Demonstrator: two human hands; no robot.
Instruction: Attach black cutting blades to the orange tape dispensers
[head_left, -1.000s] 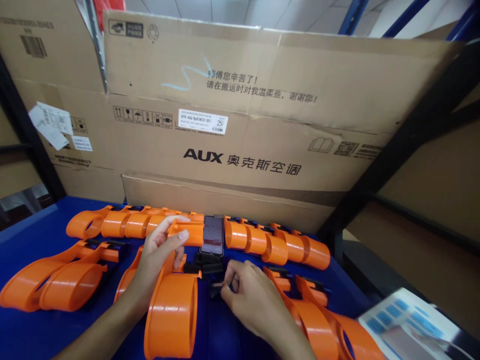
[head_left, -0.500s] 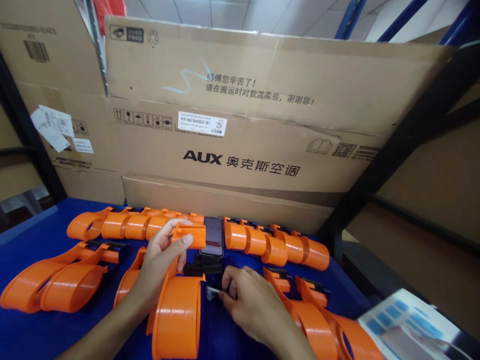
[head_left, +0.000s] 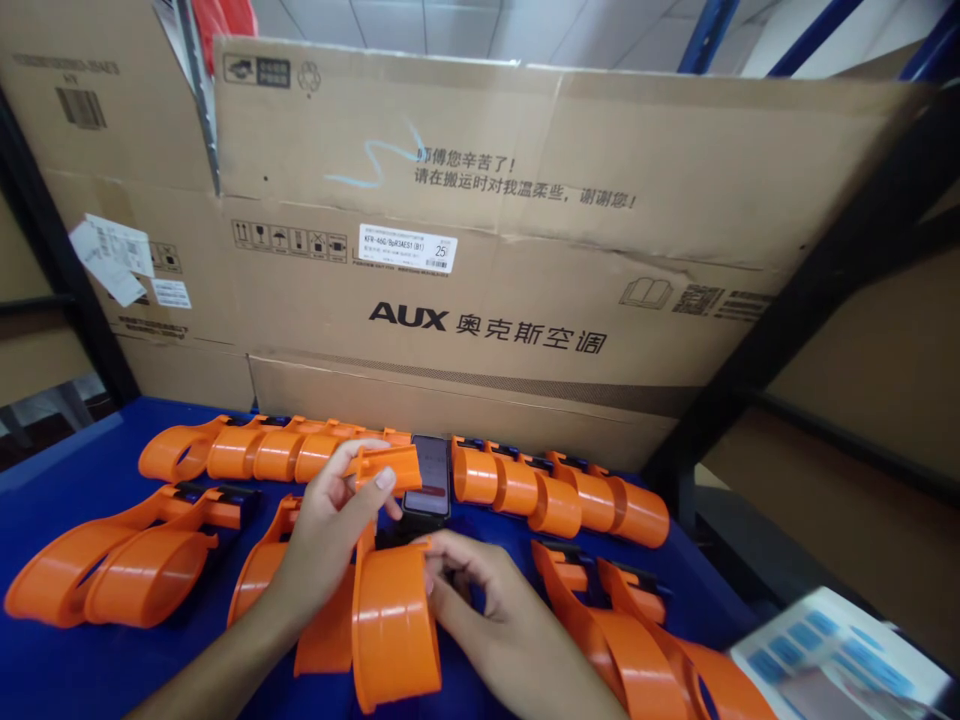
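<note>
Working an orange looped piece point(head_left: 397, 640) with both hands over the blue table point(head_left: 71, 465) – step in hand looks like fitting or adjusting something at the loop's lip. Going left to right: near left, a pair of orange loops point(head_left: 146, 585) lies on the blue surface, dark ends pointing right; beyond them, a far-left row point(head_left: 232, 452) of similar loops stands against the cardboard point(head_left: 480, 390). Two more orange loops point(head_left: 259, 580) sit partly hidden by the left forearm. Left hand point(head_left: 337, 510) is closed round the piece's upper end, thumb on top, the flat block jutting right just in front of the phone point(head_left: 435, 475). The piece is at near centre, its loop hanging below the hand, apparently upright. Right hand point(head_left: 480, 590) is curled, thumb and index touching or very close to the loop's right lip – cannot tell whether anything small is pinched between them, fingers cover it. Right of that, a far-right row point(head_left: 559, 505) of loops, then near-right loops point(head_left: 634, 655), then a white-and-blue card point(head_left: 795, 640) at the right edge. Next move probably calls for a firm left grip while the right fingertips line up squarely with the lip; thin plastic may flex if pressed off-centre.
</note>
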